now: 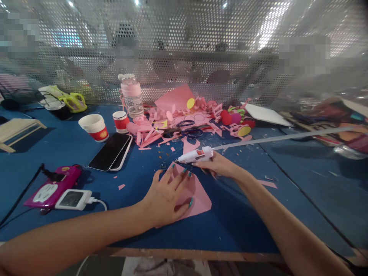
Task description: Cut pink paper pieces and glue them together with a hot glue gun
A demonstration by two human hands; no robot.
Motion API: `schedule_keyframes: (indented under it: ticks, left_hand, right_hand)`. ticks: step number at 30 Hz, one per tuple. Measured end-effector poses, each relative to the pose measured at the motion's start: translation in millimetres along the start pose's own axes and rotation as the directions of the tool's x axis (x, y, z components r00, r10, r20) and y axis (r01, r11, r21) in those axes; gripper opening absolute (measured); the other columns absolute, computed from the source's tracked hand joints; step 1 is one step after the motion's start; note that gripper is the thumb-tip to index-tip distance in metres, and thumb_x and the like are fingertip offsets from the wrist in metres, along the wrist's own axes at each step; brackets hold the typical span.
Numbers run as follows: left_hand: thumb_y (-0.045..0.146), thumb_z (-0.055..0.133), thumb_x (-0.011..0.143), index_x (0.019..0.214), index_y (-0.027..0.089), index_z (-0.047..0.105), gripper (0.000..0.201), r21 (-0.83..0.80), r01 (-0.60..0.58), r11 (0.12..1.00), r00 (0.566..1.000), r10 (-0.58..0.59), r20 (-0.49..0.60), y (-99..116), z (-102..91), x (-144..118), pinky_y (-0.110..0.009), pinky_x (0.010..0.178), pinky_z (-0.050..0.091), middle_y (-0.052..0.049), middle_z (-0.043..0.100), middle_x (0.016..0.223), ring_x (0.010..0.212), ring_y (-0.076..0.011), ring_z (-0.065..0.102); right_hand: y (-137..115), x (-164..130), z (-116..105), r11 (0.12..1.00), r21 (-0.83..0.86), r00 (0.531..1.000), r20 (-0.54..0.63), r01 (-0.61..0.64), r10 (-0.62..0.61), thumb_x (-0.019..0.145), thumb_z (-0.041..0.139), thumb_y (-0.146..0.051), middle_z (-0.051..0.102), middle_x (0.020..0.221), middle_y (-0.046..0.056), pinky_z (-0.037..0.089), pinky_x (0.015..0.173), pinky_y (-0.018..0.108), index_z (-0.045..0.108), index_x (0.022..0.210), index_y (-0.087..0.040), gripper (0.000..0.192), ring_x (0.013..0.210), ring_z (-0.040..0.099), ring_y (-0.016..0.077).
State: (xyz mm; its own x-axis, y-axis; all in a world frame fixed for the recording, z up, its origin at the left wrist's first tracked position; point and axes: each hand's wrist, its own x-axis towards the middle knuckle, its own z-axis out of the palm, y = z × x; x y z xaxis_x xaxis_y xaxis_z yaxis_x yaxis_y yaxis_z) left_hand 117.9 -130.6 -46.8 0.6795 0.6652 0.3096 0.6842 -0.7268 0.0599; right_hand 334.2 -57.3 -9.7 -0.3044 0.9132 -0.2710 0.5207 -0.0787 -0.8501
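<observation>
My left hand (166, 193) lies flat with spread fingers on a piece of pink paper (201, 195), pressing it against the blue table. In my right hand (220, 165) is a white hot glue gun (195, 154), with a long glue stick (281, 137) sticking out of its back toward the right. The gun's nozzle points left, close to the paper's far edge, just beyond my left fingertips. Whether the nozzle touches the paper I cannot tell. Another pink paper piece (190, 145) lies just behind the gun.
Pink scraps (148, 132) and dark-handled scissors (195, 132) lie in a heap at the back, before a perforated metal screen (184, 57). On the left are a phone (109, 151), paper cups (94, 128), a pink-lidded bottle (131, 96) and a purple device (51, 188) with cables.
</observation>
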Motion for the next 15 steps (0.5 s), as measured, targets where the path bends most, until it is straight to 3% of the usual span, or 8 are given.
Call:
schedule_keyframes:
  ticks: [5, 8, 10, 12, 15]
  left_hand:
    - [0.046, 0.034, 0.091, 0.141, 0.017, 0.033, 0.058, -0.01, -0.003, 1.0, 1.0, 0.003, -0.003, 0.5, 0.5, -1.3, -0.051, 0.093, 0.029, -0.007, 0.046, 0.14, 0.128, -0.0355, 0.035]
    - [0.047, 0.035, 0.091, 0.14, 0.017, 0.034, 0.058, 0.023, -0.022, 1.0, 0.999, 0.022, -0.04, 1.3, 1.0, -1.8, -0.051, 0.092, 0.03, -0.008, 0.048, 0.138, 0.124, -0.0346, 0.039]
    - [0.046, 0.037, 0.091, 0.133, 0.013, 0.041, 0.054, 0.063, -0.046, 0.997, 0.993, 0.052, -0.104, 0.2, 1.0, -0.8, -0.05, 0.092, 0.032, -0.012, 0.051, 0.133, 0.119, -0.0337, 0.043]
    - [0.043, 0.039, 0.092, 0.118, 0.01, 0.05, 0.044, 0.11, -0.034, 0.993, 0.981, 0.054, -0.188, -3.9, -0.1, 2.1, -0.046, 0.087, 0.037, -0.017, 0.056, 0.122, 0.109, -0.0317, 0.049]
    - [0.032, 0.036, 0.094, 0.097, 0.012, 0.054, 0.027, 0.174, 0.167, 0.97, 0.954, -0.115, -0.277, -18.0, -3.3, 9.9, -0.039, 0.07, 0.041, -0.016, 0.06, 0.095, 0.083, -0.0262, 0.055]
  right_hand:
    - [2.1, -5.3, -23.9, 0.988, -0.108, 0.975, -0.182, 0.109, -0.127, 0.069, 0.058, -0.041, 0.056, 0.06, 0.0, 0.037, 0.038, 0.025, 0.054, 0.075, -0.017, 0.025, 0.039, 0.042, 0.009]
    - [9.5, -4.6, -42.3, 0.869, -0.464, 0.89, -0.304, 0.174, -0.341, 0.071, 0.053, -0.032, 0.058, 0.073, 0.004, 0.039, 0.051, 0.028, 0.05, 0.075, -0.019, 0.014, 0.056, 0.051, 0.0145]
    - [15.0, -3.6, -51.5, 0.708, -0.699, 0.846, -0.318, 0.096, -0.429, 0.071, 0.05, -0.027, 0.059, 0.084, 0.008, 0.039, 0.057, 0.029, 0.05, 0.077, -0.019, 0.01, 0.071, 0.055, 0.0198]
    - [19.9, -2.9, -56.9, 0.584, -0.812, 0.837, -0.332, -0.019, -0.435, 0.073, 0.048, -0.026, 0.059, 0.096, 0.011, 0.038, 0.059, 0.03, 0.052, 0.085, -0.018, 0.015, 0.08, 0.056, 0.0234]
    - [25.8, -1.8, -59.9, 0.513, -0.848, 0.846, -0.366, -0.132, -0.387, 0.071, 0.048, -0.023, 0.057, 0.107, 0.011, 0.037, 0.058, 0.03, 0.054, 0.095, -0.017, 0.025, 0.085, 0.057, 0.0252]
